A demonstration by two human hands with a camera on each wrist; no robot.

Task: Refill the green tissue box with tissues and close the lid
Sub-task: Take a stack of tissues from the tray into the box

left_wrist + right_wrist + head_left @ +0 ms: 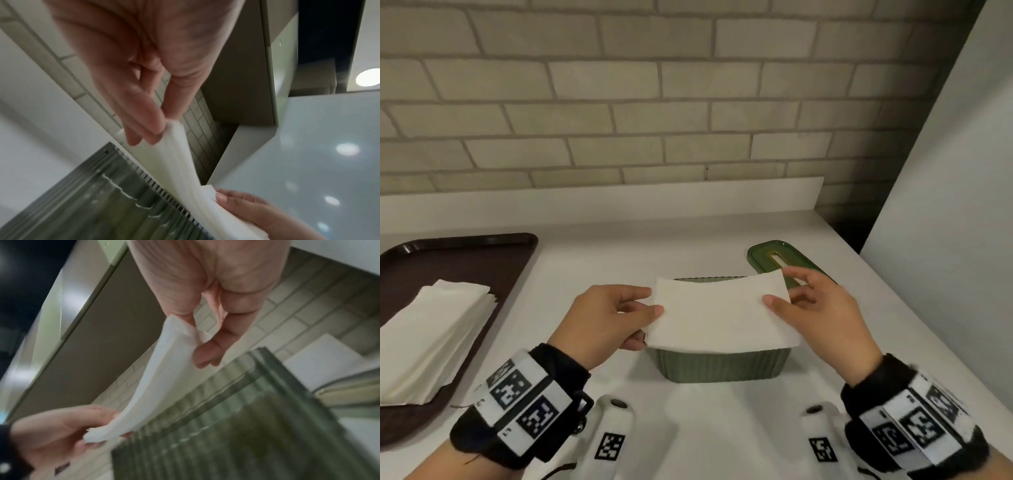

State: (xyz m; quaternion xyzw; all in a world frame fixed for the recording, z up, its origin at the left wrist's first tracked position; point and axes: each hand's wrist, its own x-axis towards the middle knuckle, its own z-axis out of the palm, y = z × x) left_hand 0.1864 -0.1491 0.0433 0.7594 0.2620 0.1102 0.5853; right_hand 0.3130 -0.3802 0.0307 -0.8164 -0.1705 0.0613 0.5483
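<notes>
A ribbed green tissue box (717, 366) stands open on the white counter in front of me. Just above its opening I hold a flat stack of white tissues (719, 311). My left hand (616, 317) pinches the stack's left end, thumb on top. My right hand (813, 310) pinches its right end the same way. From the left wrist, the tissue stack (180, 162) runs from my left fingers (148, 120) down beside the green box (102, 203). The right wrist view shows the tissue stack (160, 378) above the box (236, 426). The green lid (777, 258), with its slot, lies behind the box to the right.
A dark brown tray (462, 260) at the left holds a spare pile of white tissues (431, 339). A brick wall (654, 102) backs the counter (619, 246). A pale panel (945, 205) rises at the right. The counter's right edge runs close to the lid.
</notes>
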